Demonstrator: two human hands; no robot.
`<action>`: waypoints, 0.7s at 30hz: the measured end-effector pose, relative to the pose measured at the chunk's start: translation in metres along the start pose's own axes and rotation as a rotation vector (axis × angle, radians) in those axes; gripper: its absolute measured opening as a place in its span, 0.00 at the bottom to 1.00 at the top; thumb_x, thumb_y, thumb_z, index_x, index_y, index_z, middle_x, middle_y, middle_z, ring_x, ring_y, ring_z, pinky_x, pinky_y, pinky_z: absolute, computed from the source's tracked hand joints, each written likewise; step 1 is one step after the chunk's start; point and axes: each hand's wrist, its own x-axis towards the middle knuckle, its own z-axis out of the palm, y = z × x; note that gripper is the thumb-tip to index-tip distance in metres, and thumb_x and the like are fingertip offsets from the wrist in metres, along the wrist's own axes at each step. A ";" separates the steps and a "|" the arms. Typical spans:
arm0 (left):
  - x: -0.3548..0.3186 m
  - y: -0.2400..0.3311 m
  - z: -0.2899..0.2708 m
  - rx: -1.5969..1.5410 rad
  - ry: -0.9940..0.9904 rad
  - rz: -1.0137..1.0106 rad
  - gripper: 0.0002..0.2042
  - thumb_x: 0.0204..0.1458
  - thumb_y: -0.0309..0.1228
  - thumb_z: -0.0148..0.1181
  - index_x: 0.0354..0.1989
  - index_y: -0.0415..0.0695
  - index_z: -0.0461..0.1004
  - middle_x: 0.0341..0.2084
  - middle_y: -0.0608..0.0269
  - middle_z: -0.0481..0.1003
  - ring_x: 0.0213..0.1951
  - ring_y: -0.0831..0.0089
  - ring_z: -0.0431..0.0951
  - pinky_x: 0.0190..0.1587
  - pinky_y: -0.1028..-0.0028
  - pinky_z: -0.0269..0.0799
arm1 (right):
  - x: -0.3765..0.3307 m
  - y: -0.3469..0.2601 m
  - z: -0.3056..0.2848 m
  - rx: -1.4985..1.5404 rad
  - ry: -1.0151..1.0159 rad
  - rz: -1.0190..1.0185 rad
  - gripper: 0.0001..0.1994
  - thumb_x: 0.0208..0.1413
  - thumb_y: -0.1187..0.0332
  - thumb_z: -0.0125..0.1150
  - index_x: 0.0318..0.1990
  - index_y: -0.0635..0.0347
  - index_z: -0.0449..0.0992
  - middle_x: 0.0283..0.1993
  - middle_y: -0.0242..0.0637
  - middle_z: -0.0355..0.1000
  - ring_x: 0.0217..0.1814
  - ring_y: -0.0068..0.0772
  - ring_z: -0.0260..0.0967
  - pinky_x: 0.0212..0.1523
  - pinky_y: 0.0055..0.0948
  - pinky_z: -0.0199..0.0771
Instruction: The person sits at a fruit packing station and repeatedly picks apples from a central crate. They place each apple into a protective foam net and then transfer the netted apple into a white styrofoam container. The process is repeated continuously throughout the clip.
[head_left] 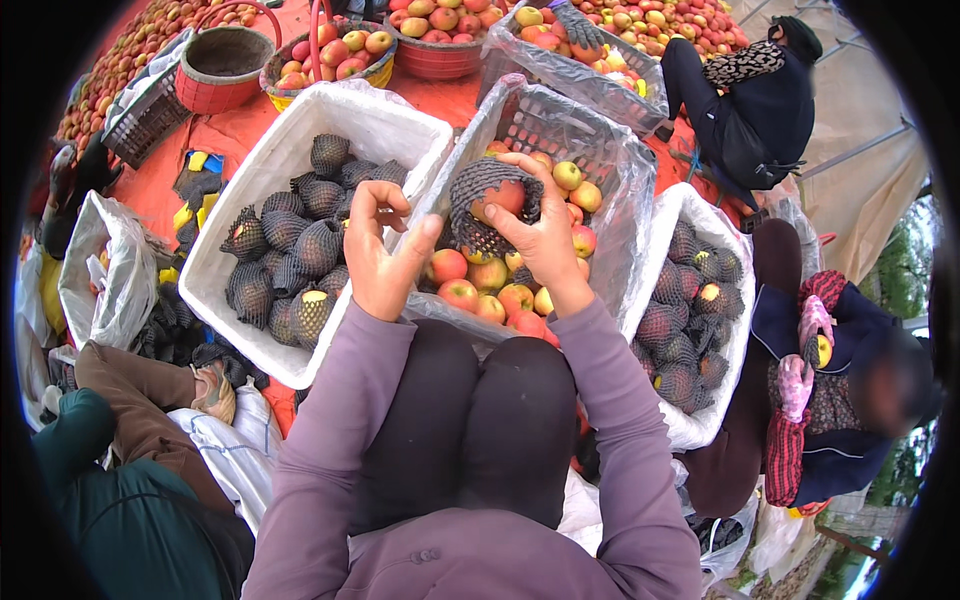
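An apple partly covered by a black foam net is in my right hand, its fingers and thumb wrapped round it. Just left of it, my left hand is raised with thumb and fingers curved and apart, nothing visible between them. Beneath both hands stands a plastic-lined crate of bare red and yellow apples. On the left is a white foam box with several apples in black nets; my left hand is over its right edge.
At right stands another white foam box of netted apples. A person in pink gloves holds an apple there. Baskets and a lined crate stand ahead, before large apple heaps. Someone in green sits at lower left.
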 end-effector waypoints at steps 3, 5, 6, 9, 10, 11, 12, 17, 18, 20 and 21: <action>0.004 -0.022 -0.008 -0.790 -0.041 -0.789 0.20 0.52 0.41 0.57 0.49 0.42 0.65 0.40 0.61 0.72 0.42 0.69 0.73 0.47 0.70 0.68 | -0.002 -0.003 0.021 -0.539 -0.080 -0.397 0.29 0.34 0.73 0.66 0.50 0.54 0.66 0.53 0.41 0.62 0.54 0.44 0.62 0.55 0.37 0.62; 0.001 -0.047 -0.006 -0.993 -0.068 -0.911 0.16 0.53 0.36 0.56 0.48 0.42 0.68 0.41 0.59 0.74 0.44 0.67 0.74 0.49 0.63 0.70 | 0.002 0.007 0.028 -0.653 -0.272 -0.550 0.34 0.33 0.71 0.67 0.54 0.55 0.63 0.58 0.43 0.58 0.60 0.47 0.58 0.58 0.41 0.60; 0.006 -0.052 -0.012 -1.074 -0.019 -0.986 0.16 0.51 0.33 0.58 0.47 0.42 0.69 0.41 0.60 0.74 0.43 0.66 0.74 0.48 0.62 0.71 | 0.003 0.007 0.024 -0.558 -0.306 -0.468 0.37 0.36 0.69 0.67 0.58 0.56 0.58 0.60 0.45 0.57 0.62 0.48 0.56 0.60 0.40 0.58; 0.038 -0.115 -0.057 -0.742 0.276 -0.882 0.27 0.44 0.28 0.63 0.54 0.38 0.60 0.42 0.55 0.72 0.41 0.65 0.75 0.48 0.66 0.72 | 0.021 0.051 -0.039 -0.559 -0.040 -0.110 0.33 0.44 0.65 0.63 0.59 0.59 0.57 0.55 0.51 0.62 0.56 0.47 0.62 0.55 0.36 0.63; 0.049 -0.150 -0.086 -0.493 0.377 -0.805 0.32 0.42 0.28 0.65 0.56 0.37 0.57 0.43 0.51 0.71 0.42 0.63 0.75 0.48 0.66 0.72 | 0.022 0.071 -0.061 -0.761 0.063 -0.035 0.25 0.45 0.67 0.61 0.53 0.60 0.66 0.47 0.49 0.67 0.48 0.46 0.67 0.48 0.37 0.68; 0.060 -0.178 -0.106 -0.229 0.523 -0.772 0.37 0.39 0.29 0.67 0.58 0.35 0.53 0.45 0.48 0.69 0.44 0.61 0.73 0.48 0.66 0.70 | 0.021 0.097 -0.081 -0.953 0.073 0.017 0.15 0.45 0.69 0.59 0.43 0.60 0.73 0.42 0.44 0.69 0.41 0.45 0.69 0.43 0.40 0.69; 0.066 -0.196 -0.119 0.039 0.657 -0.731 0.41 0.37 0.30 0.69 0.59 0.34 0.50 0.47 0.45 0.67 0.46 0.60 0.72 0.49 0.65 0.69 | 0.015 0.119 -0.092 -0.998 0.026 0.024 0.13 0.46 0.70 0.58 0.41 0.59 0.74 0.41 0.43 0.69 0.41 0.45 0.69 0.42 0.40 0.69; 0.078 -0.190 -0.122 0.532 0.328 -0.608 0.37 0.39 0.35 0.67 0.57 0.34 0.56 0.49 0.47 0.65 0.49 0.61 0.69 0.52 0.67 0.65 | -0.003 0.179 -0.083 -1.311 -0.116 0.003 0.08 0.45 0.70 0.58 0.36 0.53 0.76 0.35 0.41 0.69 0.39 0.45 0.70 0.41 0.41 0.71; 0.078 -0.182 -0.105 0.639 0.306 -0.466 0.34 0.40 0.35 0.66 0.55 0.34 0.58 0.49 0.47 0.66 0.48 0.62 0.69 0.51 0.68 0.65 | -0.001 0.186 -0.084 -1.354 -0.118 0.042 0.09 0.46 0.69 0.58 0.37 0.53 0.76 0.35 0.41 0.70 0.40 0.44 0.69 0.41 0.40 0.71; 0.073 -0.120 -0.046 0.202 0.084 -0.488 0.23 0.47 0.36 0.61 0.50 0.38 0.66 0.47 0.52 0.68 0.46 0.71 0.70 0.47 0.73 0.67 | 0.000 0.194 -0.095 -1.446 -0.113 0.131 0.10 0.47 0.68 0.58 0.39 0.54 0.76 0.34 0.40 0.71 0.41 0.42 0.69 0.42 0.40 0.70; 0.071 -0.097 -0.028 0.061 -0.016 -0.523 0.19 0.48 0.34 0.59 0.47 0.39 0.68 0.44 0.55 0.70 0.42 0.74 0.72 0.43 0.75 0.68 | 0.002 0.185 -0.093 -1.329 -0.038 0.092 0.11 0.47 0.66 0.57 0.39 0.54 0.76 0.33 0.41 0.72 0.39 0.44 0.70 0.41 0.40 0.70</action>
